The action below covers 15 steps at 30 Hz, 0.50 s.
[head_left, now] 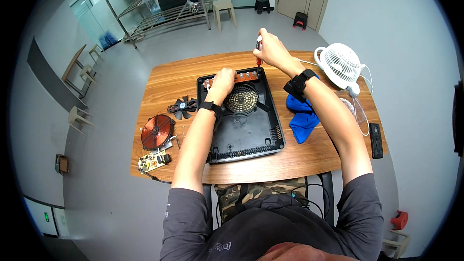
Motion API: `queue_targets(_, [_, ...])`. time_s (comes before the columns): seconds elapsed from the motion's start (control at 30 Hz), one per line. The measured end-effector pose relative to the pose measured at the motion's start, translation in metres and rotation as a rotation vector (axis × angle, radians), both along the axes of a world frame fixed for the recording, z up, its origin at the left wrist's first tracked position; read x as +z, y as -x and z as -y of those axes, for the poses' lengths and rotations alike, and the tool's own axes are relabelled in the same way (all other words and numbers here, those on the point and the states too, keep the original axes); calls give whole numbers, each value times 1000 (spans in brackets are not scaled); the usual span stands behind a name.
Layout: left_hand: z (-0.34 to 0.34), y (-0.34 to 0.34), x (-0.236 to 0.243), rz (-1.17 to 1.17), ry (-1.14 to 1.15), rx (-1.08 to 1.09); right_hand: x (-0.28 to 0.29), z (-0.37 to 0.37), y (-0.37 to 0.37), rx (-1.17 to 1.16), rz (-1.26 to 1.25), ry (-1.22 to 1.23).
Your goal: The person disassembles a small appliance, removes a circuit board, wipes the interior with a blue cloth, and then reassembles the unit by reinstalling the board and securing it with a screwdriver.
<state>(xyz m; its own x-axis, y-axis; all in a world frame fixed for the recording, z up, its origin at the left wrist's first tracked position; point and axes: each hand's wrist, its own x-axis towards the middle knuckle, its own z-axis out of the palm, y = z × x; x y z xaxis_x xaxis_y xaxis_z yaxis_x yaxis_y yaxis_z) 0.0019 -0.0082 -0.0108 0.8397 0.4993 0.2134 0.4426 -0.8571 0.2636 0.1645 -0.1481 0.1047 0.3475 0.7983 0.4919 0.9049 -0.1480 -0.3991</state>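
Observation:
A black plastic housing (pixel 249 137) with a round vent grille (pixel 241 99) lies open on the wooden table in front of me. Along its far edge runs a narrow orange-brown circuit board (pixel 245 77) with several round silvery parts. Near the board's right end, my right hand (pixel 273 50) grips a red screwdriver (pixel 259 57), held upright with its tip pointing down at the housing's far right corner. My left hand (pixel 224 81) rests at the middle of the board with bent fingers; whatever they press or hold is hidden under the hand.
Left of the housing lie a black fan (pixel 183 108), a copper coil (pixel 157 132) and a circuit board with parts (pixel 154 161). To the right are a blue cloth (pixel 303 124), a white desk fan (pixel 340 64) and a black tool case (pixel 376 140). A metal rack (pixel 164 17) stands beyond the table.

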Motion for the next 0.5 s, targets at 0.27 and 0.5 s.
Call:
queue_targets(0.27, [-3, -2, -3, -4, 22, 2, -1, -2, -1, -11, -22, 20])
queue_targets(0.5, [-2, 1, -1, 4, 23, -12, 10, 4, 6, -143, 169, 125])
